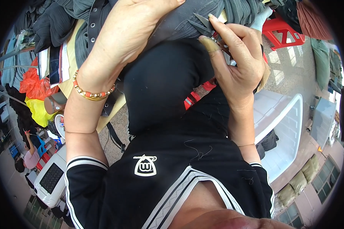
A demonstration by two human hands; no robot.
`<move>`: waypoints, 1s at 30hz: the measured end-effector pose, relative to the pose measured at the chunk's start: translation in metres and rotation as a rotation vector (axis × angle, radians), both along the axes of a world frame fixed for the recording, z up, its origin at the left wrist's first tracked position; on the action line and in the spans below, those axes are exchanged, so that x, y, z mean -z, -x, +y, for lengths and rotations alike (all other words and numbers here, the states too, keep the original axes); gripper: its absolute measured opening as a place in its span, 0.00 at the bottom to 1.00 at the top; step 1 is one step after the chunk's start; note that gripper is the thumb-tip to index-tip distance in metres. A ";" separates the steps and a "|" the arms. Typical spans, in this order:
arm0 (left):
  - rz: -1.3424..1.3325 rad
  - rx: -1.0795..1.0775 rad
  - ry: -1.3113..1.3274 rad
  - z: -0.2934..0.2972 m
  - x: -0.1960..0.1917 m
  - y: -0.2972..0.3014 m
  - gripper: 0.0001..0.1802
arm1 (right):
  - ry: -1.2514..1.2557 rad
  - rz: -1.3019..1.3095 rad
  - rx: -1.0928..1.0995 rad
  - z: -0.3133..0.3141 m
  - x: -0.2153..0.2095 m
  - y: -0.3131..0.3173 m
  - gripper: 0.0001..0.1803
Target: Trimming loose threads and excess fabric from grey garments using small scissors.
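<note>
My right hand (239,57) grips a pair of small dark thread snips (203,25), whose two pointed blades stand apart. A yellowish covering wraps the tip of the right thumb. Just beyond my knees lies a dark grey garment (170,24), and the snips are over its right part. My left hand (135,26) reaches over the left side of this garment, with a beaded bracelet (90,93) at the wrist. The top edge of the picture cuts off most of its fingers, so what they hold is hidden.
Piled dark garments (53,26) cover the table at the far left. A red plastic bag (34,82) and a yellow bag (38,110) hang beside it. On my right stand a translucent plastic bin (283,126) with dark cloth inside and a red stool (281,32). A person (30,156) is at left.
</note>
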State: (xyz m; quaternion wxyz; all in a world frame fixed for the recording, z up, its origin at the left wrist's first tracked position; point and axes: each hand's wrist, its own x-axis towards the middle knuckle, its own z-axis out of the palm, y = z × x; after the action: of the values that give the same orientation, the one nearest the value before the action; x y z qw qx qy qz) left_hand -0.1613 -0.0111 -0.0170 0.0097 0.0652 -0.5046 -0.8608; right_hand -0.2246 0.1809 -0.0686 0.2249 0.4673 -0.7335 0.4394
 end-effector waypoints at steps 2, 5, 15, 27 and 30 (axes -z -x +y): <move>0.029 -0.005 -0.038 0.000 0.002 -0.002 0.18 | -0.001 0.015 0.003 -0.001 0.001 0.000 0.26; 0.779 0.235 -0.131 -0.014 0.051 0.027 0.18 | 0.013 0.012 -0.004 -0.006 0.001 -0.002 0.26; 0.824 0.213 -0.146 -0.007 0.042 0.022 0.17 | 0.043 -0.044 0.035 -0.008 0.005 -0.003 0.26; 0.827 0.187 -0.122 -0.011 0.058 0.029 0.17 | 0.056 -0.024 0.028 -0.010 0.005 -0.003 0.23; 0.830 0.194 -0.097 -0.009 0.058 0.031 0.17 | 0.056 -0.004 0.032 -0.007 0.007 -0.001 0.22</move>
State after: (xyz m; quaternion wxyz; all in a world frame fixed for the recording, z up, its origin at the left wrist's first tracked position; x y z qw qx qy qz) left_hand -0.1925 -0.0205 -0.0745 0.1279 -0.3340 -0.4204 -0.8338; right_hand -0.2234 0.1736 -0.0752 0.2432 0.4479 -0.7290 0.4569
